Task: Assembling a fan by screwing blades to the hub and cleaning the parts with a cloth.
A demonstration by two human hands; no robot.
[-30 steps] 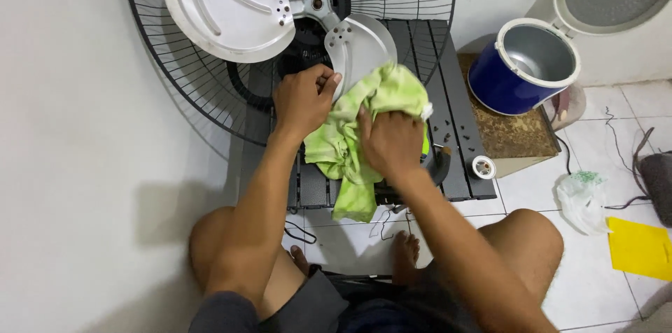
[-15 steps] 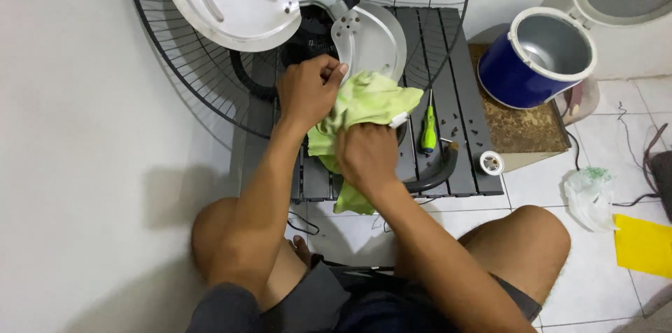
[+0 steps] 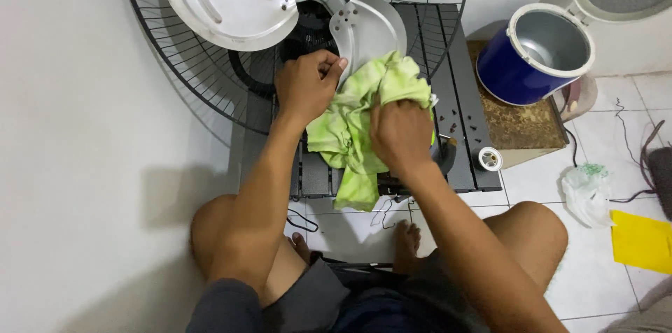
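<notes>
The green cloth [image 3: 353, 119] lies bunched over the lower fan blade [image 3: 367, 25], trailing toward the black slatted base's [image 3: 458, 95] near edge. The right hand [image 3: 402, 133] presses on it, fingers clenched in the fabric; the left hand [image 3: 306, 84] pinches the blade's edge, just left.

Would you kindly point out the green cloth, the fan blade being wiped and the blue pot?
green cloth [image 3: 346, 130], head view, on its bunched middle.
fan blade [image 3: 367, 29], head view, on its flat face above the cloth.
blue pot [image 3: 507, 71], head view, on its outer wall.
</notes>
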